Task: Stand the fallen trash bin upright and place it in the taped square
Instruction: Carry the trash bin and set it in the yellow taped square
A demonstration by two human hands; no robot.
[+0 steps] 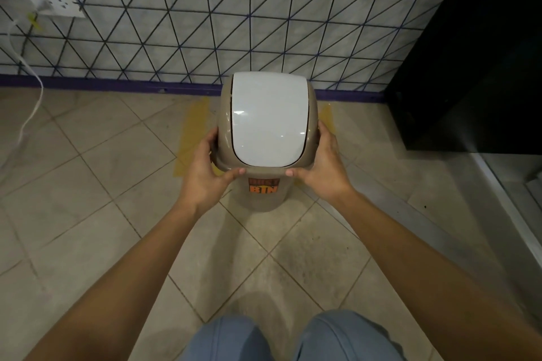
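Note:
A beige trash bin (265, 195) with a white swing lid (268, 120) and an orange "BIN" label stands upright in the middle of the head view. My left hand (205, 173) grips the lid rim on its left side, thumb on the front edge. My right hand (321, 167) grips the rim on the right the same way. Yellow tape lines of the taped square (192, 132) show on the floor tiles to the left and right of the bin, close to the wall. Whether the bin's base touches the floor is hidden by its own body.
A tiled wall with a purple skirting (117, 85) runs right behind the bin. A black cabinet (475, 82) stands at the right. A white socket (54, 4) with a cable (32, 102) hanging to the floor is at the far left. My knees (293, 337) are at the bottom.

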